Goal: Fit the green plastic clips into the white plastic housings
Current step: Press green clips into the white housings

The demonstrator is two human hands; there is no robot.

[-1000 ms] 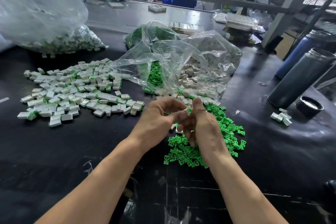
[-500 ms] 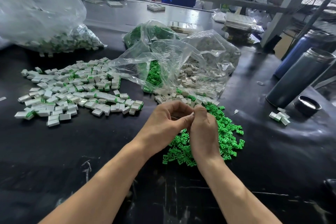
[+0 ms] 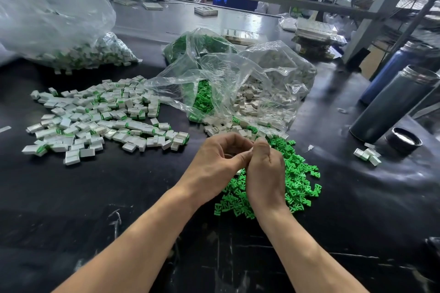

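The left hand (image 3: 217, 164) and right hand (image 3: 264, 173) meet fingertip to fingertip, fingers curled and pinched together on a small white plastic housing (image 3: 250, 149) that barely shows between them. They work above the loose heap of green plastic clips (image 3: 300, 181) on the black table (image 3: 95, 197).

Both bare forearms reach in from the bottom edge and converge toward the middle, wrists nearly straight. The left hand (image 3: 215, 164) shows its back, fingers curled over and thumb stretched right toward the other hand, so the two grips meet at thumb and fingertips. The right hand (image 3: 265, 173) stands knuckles up, its fingers folded down and its thumb pressed against the left thumb; a sliver of something white shows between them, too hidden to identify.
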